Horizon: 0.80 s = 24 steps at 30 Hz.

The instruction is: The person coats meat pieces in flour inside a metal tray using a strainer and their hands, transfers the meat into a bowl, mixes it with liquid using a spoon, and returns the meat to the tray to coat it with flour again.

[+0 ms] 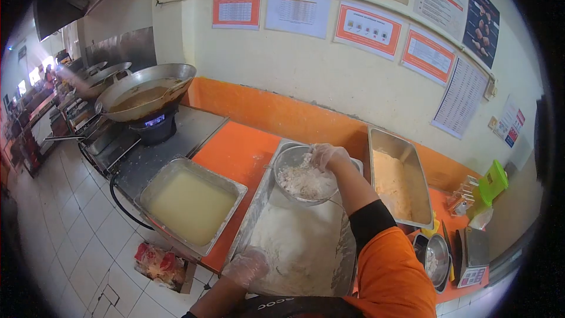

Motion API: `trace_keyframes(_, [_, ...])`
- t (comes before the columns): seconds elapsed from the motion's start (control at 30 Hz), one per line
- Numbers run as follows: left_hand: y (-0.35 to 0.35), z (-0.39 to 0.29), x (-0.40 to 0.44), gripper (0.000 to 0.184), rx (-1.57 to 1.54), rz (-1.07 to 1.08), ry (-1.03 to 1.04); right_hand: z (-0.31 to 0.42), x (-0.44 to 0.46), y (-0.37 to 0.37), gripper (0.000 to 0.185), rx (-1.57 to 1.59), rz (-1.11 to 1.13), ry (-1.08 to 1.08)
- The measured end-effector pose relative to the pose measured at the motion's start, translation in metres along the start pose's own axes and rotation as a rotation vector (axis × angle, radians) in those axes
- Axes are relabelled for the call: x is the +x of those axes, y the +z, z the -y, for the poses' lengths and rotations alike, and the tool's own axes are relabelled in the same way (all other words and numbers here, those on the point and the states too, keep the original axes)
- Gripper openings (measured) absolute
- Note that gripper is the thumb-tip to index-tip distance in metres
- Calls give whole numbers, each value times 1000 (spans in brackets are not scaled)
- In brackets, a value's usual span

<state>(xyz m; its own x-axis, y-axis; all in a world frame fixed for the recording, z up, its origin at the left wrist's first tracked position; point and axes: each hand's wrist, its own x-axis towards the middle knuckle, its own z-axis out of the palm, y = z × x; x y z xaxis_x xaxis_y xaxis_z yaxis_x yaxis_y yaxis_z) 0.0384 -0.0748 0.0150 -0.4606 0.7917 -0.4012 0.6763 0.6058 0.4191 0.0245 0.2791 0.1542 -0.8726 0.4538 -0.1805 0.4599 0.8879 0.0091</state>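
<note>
A large metal tray (355, 259) holds white flour (297, 241). Over its far part sits a round metal strainer (286, 193) with flour-coated pieces (303, 179) in it. My right hand (331, 158), in a clear plastic glove, is at the strainer's far right rim. Its fingers are curled down toward the coated pieces; what they grip is hidden. Also gloved, my left hand (247, 266) rests at the near left corner of the tray, by the flour. Its fingertips are too unclear to tell how they are bent.
On the left stands a tray of pale liquid (191, 206); beyond it, a large wok (144, 97) sits over a burner. To the right are a tray of orange-tinted powder (391, 185), a metal bowl (436, 262) and a scale (472, 256). A red-and-white package (159, 265) lies low at left.
</note>
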Motion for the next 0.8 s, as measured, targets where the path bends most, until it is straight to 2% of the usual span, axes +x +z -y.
trace_keyframes(0.07, [-2, -1, 2, 31, 23, -6, 20, -23, 35, 32, 31, -147, -91, 14])
trace_keyframes(0.17, [-9, -6, -3, 30, 52, -23, 45, -5, -25, -3, 36, 27, 8, 77])
trace_keyframes(0.27, [-3, -6, -1, 27, 89, -106, 41, -32, -33, 9, 42, 135, -97, 34])
trace_keyframes(0.3, [1, -2, 2, 26, 114, -111, 84, -51, -33, 18, 38, 196, -173, 13])
trace_keyframes(0.33, [5, 6, 6, 26, 140, -112, 130, -75, -36, 27, 34, 431, -269, 8])
trace_keyframes(0.37, [10, 13, 7, 26, 165, -108, 181, -98, -42, 40, 30, 877, -355, 9])
trace_keyframes(0.4, [15, 18, 9, 24, 491, -88, 193, -116, -59, 43, 26, 1352, -423, -18])
trace_keyframes(0.43, [20, 24, 12, 22, 817, -76, 214, -135, -82, 47, 22, 1657, -482, -30])
trace_keyframes(0.47, [27, 29, 16, 21, 1143, -76, 247, -138, -126, 30, 21, 1681, -509, 67])
trace_keyframes(0.5, [33, 38, 18, 17, 768, -259, 292, -144, -169, 20, 20, 1702, -545, 173])
trace_keyframes(0.57, [31, 40, 13, 11, 275, -507, 395, -167, -245, 16, 17, 1733, -630, 406])
trace_keyframes(0.6, [30, 40, 13, 11, 239, -525, 404, -192, -279, 28, 18, 995, -665, 385])
trace_keyframes(0.63, [30, 40, 13, 11, 203, -542, 413, -225, -311, 48, 20, 268, -585, 341])
trace_keyframes(0.67, [29, 40, 13, 12, 167, -560, 424, -252, -341, 67, 21, -437, -413, 254])
trace_keyframes(0.73, [23, 36, 13, 12, 122, -568, 418, -284, -389, 106, 31, 444, -351, 641])
trace_keyframes(0.8, [20, 31, 11, 12, 110, -554, 407, -302, -422, 132, 37, -353, -22, 646])
